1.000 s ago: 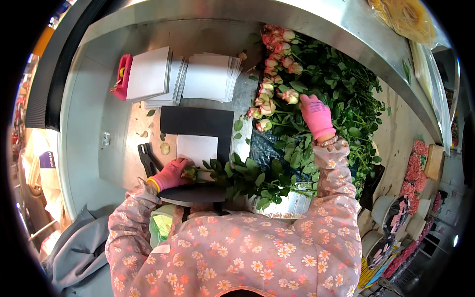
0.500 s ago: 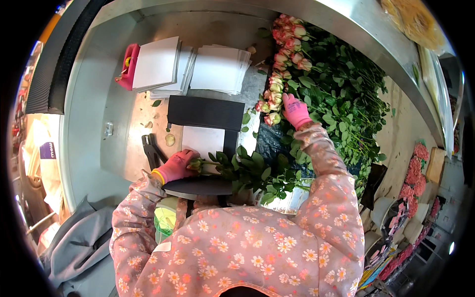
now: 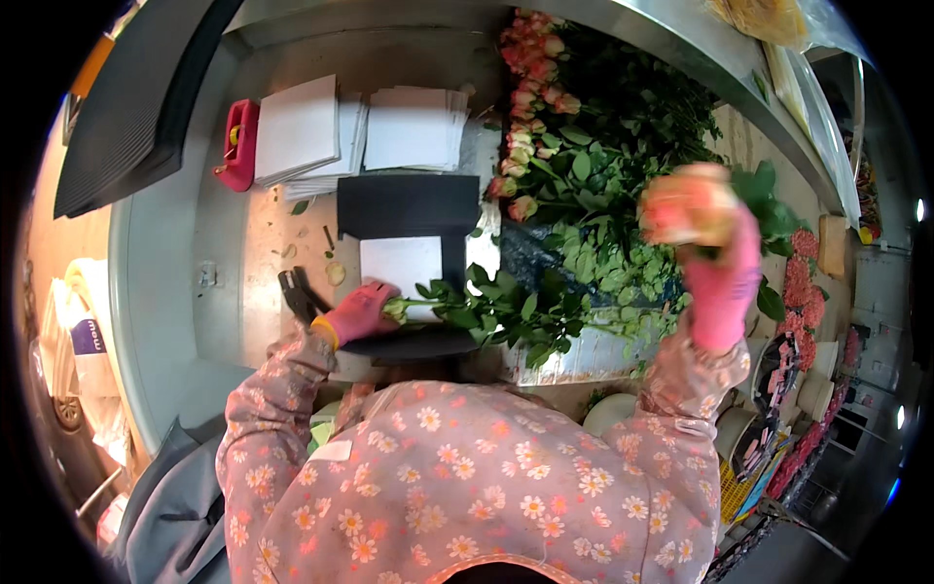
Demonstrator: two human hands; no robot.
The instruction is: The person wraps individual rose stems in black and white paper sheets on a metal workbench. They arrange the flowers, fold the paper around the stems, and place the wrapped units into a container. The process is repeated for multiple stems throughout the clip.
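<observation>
My left hand (image 3: 362,313), in a pink glove, is closed round the flower end of a rose over the near edge of a white card sheet (image 3: 401,265). Only a pale green bit of that rose shows; its leafy stem (image 3: 525,310) runs off to the right, and I cannot tell if more than one rose lies there. Held up at the right, my right hand (image 3: 725,282), also pink-gloved, grips a pink and cream rose (image 3: 689,206), smeared by motion. Leaves show behind that hand. The white sheet rests against a black folded board (image 3: 409,206).
A row of pink roses (image 3: 525,136) with leafy stems lies at the back right. Stacks of white sheets (image 3: 297,127) and a pink tape dispenser (image 3: 236,146) sit at the back left. A black-handled tool (image 3: 300,292) lies beside my left hand. A metal rim (image 3: 681,58) edges the bench.
My right hand has lifted a rose from the row and swung it right and up toward me. My left hand has stayed nearly in place with its rose.
</observation>
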